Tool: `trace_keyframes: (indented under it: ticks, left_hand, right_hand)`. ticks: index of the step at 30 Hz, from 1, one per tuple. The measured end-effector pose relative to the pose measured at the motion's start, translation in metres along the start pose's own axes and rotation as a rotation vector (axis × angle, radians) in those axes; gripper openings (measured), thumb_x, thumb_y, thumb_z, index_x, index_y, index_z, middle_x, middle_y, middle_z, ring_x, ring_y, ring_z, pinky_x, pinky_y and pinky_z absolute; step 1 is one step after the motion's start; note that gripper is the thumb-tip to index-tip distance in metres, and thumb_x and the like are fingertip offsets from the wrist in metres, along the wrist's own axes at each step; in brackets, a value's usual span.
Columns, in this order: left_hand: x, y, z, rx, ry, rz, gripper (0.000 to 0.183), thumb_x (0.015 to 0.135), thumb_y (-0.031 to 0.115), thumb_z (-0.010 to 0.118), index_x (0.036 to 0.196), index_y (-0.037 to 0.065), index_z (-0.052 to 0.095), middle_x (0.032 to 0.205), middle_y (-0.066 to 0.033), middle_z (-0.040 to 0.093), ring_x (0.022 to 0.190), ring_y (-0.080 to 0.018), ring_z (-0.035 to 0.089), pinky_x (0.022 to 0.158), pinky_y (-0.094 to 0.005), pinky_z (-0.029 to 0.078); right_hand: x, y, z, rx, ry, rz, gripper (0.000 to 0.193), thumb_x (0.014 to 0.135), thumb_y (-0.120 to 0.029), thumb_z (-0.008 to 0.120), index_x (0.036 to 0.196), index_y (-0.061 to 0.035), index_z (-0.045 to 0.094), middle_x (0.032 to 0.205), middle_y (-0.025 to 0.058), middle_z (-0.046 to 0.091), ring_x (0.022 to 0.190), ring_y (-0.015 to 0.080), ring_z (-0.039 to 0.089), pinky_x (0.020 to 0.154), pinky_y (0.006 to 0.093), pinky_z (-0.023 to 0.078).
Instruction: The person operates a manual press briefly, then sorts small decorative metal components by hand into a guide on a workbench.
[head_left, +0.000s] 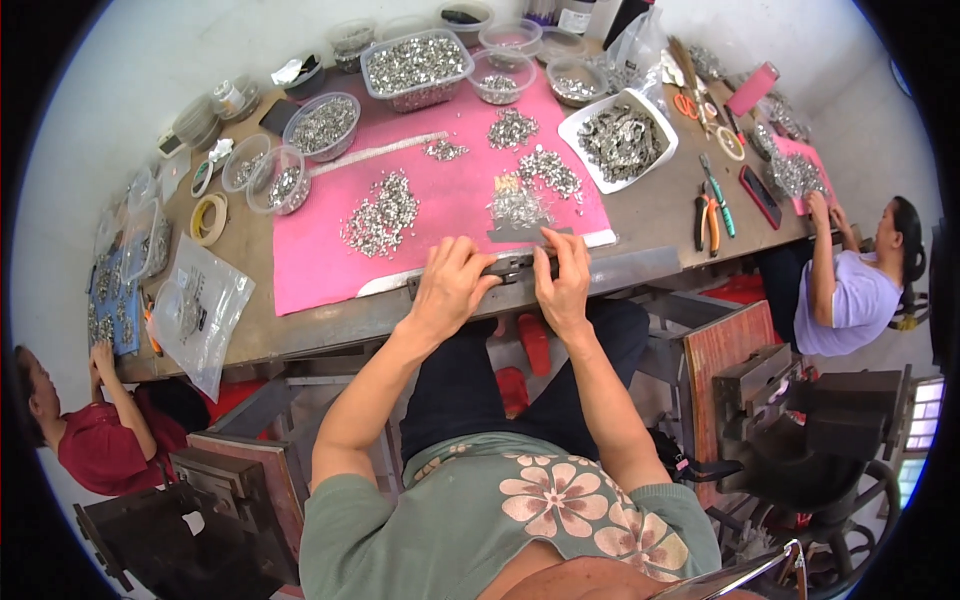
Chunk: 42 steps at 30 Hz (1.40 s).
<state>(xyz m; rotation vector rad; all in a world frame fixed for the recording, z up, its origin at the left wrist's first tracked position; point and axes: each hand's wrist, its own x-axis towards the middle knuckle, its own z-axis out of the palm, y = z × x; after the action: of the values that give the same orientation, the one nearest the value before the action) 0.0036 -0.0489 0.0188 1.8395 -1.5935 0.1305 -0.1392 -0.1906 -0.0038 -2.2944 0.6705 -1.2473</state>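
Both hands at the near tabletop edge, fingers curled down onto a dark narrow metal strip (512, 266) lying crosswise just past the pink mat's front edge; left hand (452, 285) pins its left end, fingertips pressed on top, right hand (563, 283) clamps the right end with thumb and fingers closed over it, so both are grasping the strip, likely to keep it flat and steady, since small silvery parts sit lined up right behind it; exact fit of parts to strip too small to tell; directly beyond the fingers a small dark pad holds a tidy cluster of small silver metal pieces (517, 205), within easy reach; further out on the pink mat (310, 265) more loose heaps, one big to the left (380, 215), smaller ones toward the back, spread apart probably so batches stay separate; a long pale strip (375, 153) lies diagonally across the mat; round clear plastic tubs (321, 125) of the same pieces on the left, a rectangular clear bin (416, 68) full at the back, white square tray (618, 138) of darker metal parts on the right; pliers and cutters (711, 210) laid right of the mat, tape rolls (208, 218) and a clear plastic bag (195, 310) on the left; brown tabletop (650, 215) carries all of it; two other people seated at the left and right ends, their hands on their own piles
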Motion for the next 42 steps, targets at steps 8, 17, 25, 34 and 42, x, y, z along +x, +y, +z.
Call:
trace_keyframes:
  ticks: [8, 17, 25, 34, 42]
  left_hand:
    - [-0.025, 0.001, 0.004, 0.175, 0.168, -0.121, 0.037, 0.081, 0.023, 0.079, 0.117, 0.017, 0.073, 0.106, -0.0058, 0.059, 0.102, -0.0259, 0.054, 0.093, -0.0458, 0.035]
    - [-0.033, 0.012, 0.024, 0.106, 0.273, -0.13, 0.029, 0.082, 0.013, 0.077, 0.109, 0.011, 0.068, 0.106, -0.0034, 0.06, 0.105, -0.0234, 0.056, 0.1, -0.0477, 0.03]
    - [0.008, -0.009, -0.01, 0.027, 0.098, -0.161, 0.019, 0.09, 0.017, 0.071, 0.108, 0.012, 0.069, 0.102, -0.0041, 0.064, 0.098, -0.0237, 0.058, 0.103, -0.0523, 0.03]
    - [0.106, -0.157, -0.001, 0.2, 0.195, -0.327, 0.012, 0.091, 0.02, 0.069, 0.098, 0.013, 0.074, 0.095, -0.0055, 0.07, 0.096, -0.0267, 0.062, 0.099, -0.054, 0.031]
    - [0.119, -0.162, 0.008, 0.198, 0.096, -0.402, 0.014, 0.088, 0.023, 0.071, 0.095, 0.013, 0.076, 0.092, -0.0081, 0.069, 0.097, -0.0282, 0.062, 0.097, -0.052, 0.032]
  right_hand:
    - [-0.024, -0.04, -0.011, 0.266, -0.077, 0.091, 0.027, 0.091, 0.005, 0.066, 0.117, 0.0031, 0.069, 0.108, 0.0172, 0.067, 0.093, 0.0293, 0.069, 0.08, 0.0351, 0.055]
    - [-0.024, -0.024, -0.028, 0.207, -0.196, 0.076, 0.015, 0.089, 0.004, 0.067, 0.103, 0.0001, 0.073, 0.092, 0.013, 0.071, 0.081, 0.0241, 0.068, 0.074, 0.031, 0.053]
    - [0.122, 0.069, 0.042, -0.038, -0.113, -0.18, 0.007, 0.089, -0.006, 0.07, 0.095, -0.0035, 0.072, 0.085, 0.012, 0.064, 0.081, 0.031, 0.063, 0.074, 0.0424, 0.048]
    - [0.139, 0.086, 0.081, -0.445, -0.197, -0.23, 0.015, 0.082, -0.021, 0.076, 0.089, -0.0082, 0.075, 0.094, 0.0079, 0.064, 0.095, 0.0281, 0.056, 0.084, 0.0438, 0.04]
    - [0.145, 0.086, 0.079, -0.393, -0.229, -0.256, 0.012, 0.081, -0.016, 0.074, 0.09, -0.0084, 0.074, 0.089, 0.008, 0.065, 0.092, 0.0284, 0.057, 0.084, 0.0444, 0.04]
